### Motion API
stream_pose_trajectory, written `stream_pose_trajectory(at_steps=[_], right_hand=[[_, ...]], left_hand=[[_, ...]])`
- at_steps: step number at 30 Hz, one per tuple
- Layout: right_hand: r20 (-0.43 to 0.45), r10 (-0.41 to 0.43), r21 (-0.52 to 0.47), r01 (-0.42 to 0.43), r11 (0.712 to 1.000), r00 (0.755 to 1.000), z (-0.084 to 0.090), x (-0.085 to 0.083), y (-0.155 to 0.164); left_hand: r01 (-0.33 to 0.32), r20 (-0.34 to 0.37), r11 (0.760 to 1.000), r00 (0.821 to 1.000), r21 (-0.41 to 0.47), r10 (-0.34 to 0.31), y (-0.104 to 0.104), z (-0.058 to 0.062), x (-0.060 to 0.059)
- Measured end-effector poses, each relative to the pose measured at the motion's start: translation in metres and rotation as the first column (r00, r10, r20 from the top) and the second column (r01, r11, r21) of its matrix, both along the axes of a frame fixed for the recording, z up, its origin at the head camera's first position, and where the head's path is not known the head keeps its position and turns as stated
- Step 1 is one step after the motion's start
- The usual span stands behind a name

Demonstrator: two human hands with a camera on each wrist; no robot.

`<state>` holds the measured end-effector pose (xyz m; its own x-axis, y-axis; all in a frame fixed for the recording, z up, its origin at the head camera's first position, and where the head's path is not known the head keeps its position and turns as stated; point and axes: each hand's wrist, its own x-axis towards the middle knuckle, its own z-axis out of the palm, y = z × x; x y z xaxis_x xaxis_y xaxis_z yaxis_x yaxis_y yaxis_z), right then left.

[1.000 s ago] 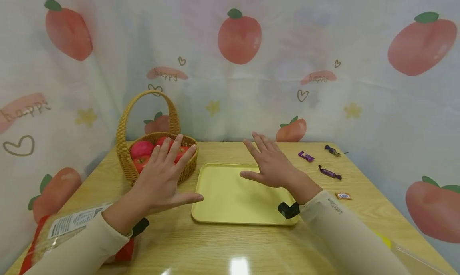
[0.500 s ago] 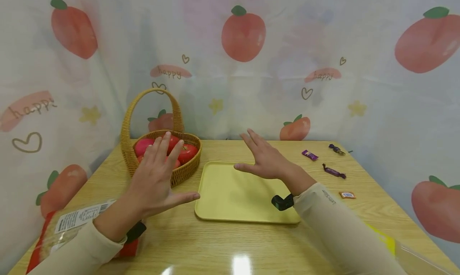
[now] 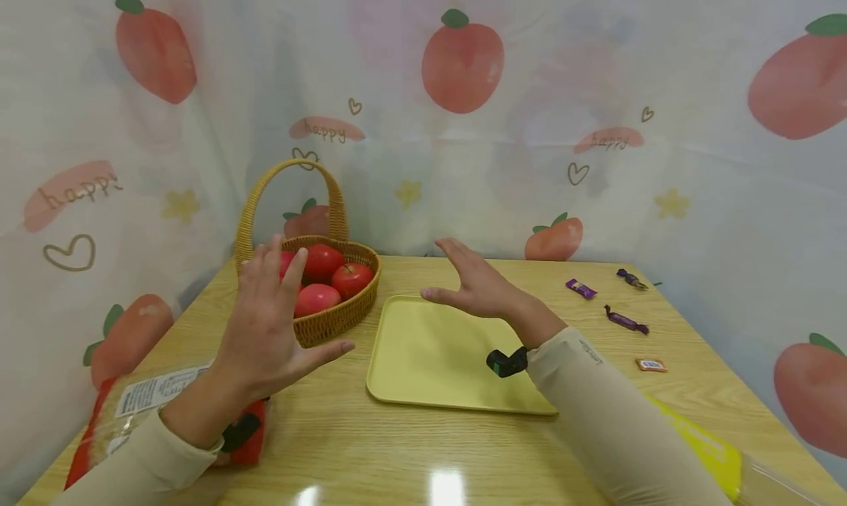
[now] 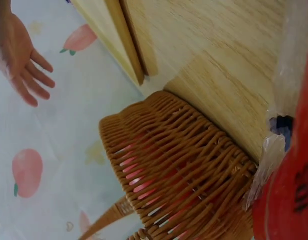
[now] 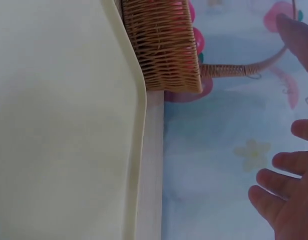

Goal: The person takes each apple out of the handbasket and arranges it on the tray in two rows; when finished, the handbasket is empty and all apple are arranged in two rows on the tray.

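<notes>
My left hand (image 3: 265,333) is raised with fingers spread, in front of a wicker basket (image 3: 344,321) that has an arched handle. Several red apples (image 3: 353,279) lie inside the basket; the hand hides part of them in the head view. Over the far part of a pale yellow tray (image 3: 450,362) hovers my right hand (image 3: 481,289), thumb apart from its straight fingers. Neither hand holds anything. The right wrist view has the tray (image 5: 68,125) close up, with the basket (image 5: 164,55) beyond it.
A red and clear plastic package (image 3: 148,396) lies by the left forearm. On the right side are purple-wrapped candies (image 3: 581,289), a dark twisted candy (image 3: 625,320) and a small orange packet (image 3: 651,365). A yellow and clear package (image 3: 708,447) is partly behind the right sleeve.
The head view has turned slightly left, so the table things sit further right in it. The left hand has shifted left off the apples; the right hand has turned more edge-on.
</notes>
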<state>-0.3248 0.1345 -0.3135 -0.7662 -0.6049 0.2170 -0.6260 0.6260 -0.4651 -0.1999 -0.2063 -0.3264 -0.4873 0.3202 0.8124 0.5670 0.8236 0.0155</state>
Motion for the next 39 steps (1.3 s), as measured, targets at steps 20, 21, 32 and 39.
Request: stream_pose_trajectory(at_steps=[20,21,32,39], right_hand=[[0.096,0.076,-0.063,-0.071,0.996,0.992,0.002,-0.021,-0.026],[0.099,0.075,-0.063,-0.069,0.996,0.992,0.002,-0.021,-0.027],[0.126,0.09,-0.051,-0.084,0.995,0.988,0.007,-0.028,-0.042],[0.15,0.109,-0.061,-0.1,0.993,0.983,0.01,-0.032,-0.049]], left_hand=[[-0.21,0.235,0.933,0.961,0.293,0.142,-0.015,0.008,0.001],[-0.224,0.255,0.927,0.955,0.302,0.148,-0.015,0.008,0.001],[-0.324,0.43,0.872,0.89,0.368,0.15,-0.022,0.014,-0.002],[-0.281,0.429,0.862,0.9,0.422,0.083,-0.03,0.014,-0.005]])
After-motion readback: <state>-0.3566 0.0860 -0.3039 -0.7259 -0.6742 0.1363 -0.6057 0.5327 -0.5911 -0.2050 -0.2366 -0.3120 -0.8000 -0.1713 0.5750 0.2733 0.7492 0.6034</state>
